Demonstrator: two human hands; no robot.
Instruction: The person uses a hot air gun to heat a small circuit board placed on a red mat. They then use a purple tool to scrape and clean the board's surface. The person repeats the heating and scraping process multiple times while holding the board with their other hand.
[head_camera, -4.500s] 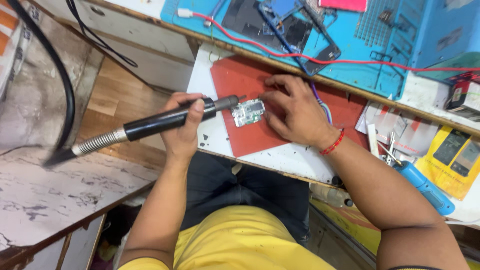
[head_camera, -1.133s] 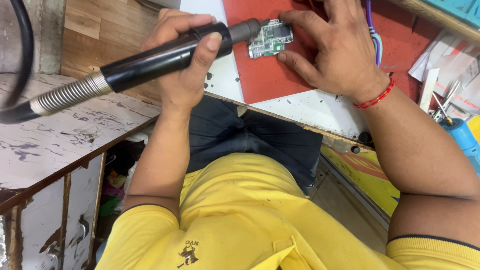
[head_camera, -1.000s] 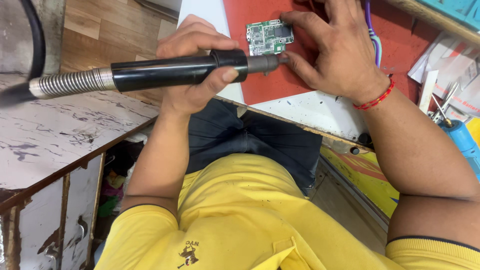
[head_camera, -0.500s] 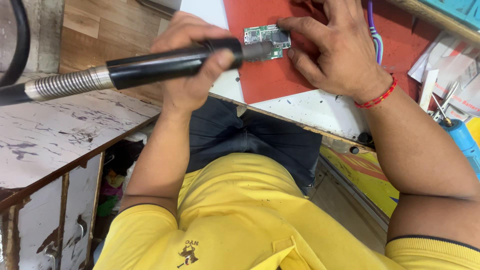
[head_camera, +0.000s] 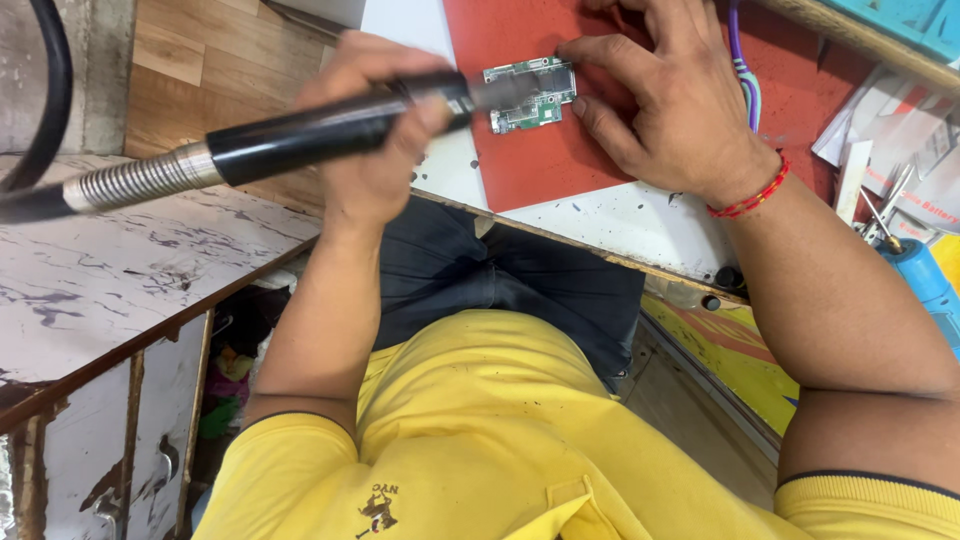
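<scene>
Gripping hot-air wand (head_camera: 300, 135), fingers (head_camera: 425, 110) seemingly closed

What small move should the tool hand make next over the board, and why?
Probably hold the black handpiece steady and nudge its tip slightly along the small circuit board. The left hand already has the tip at the board's edge, and the right hand pins it on the red mat.

Bright, even light; soft shadows beside the right hand (head_camera: 670, 120); slight motion blur on the black tool (head_camera: 330, 125); edges sharp.
</scene>
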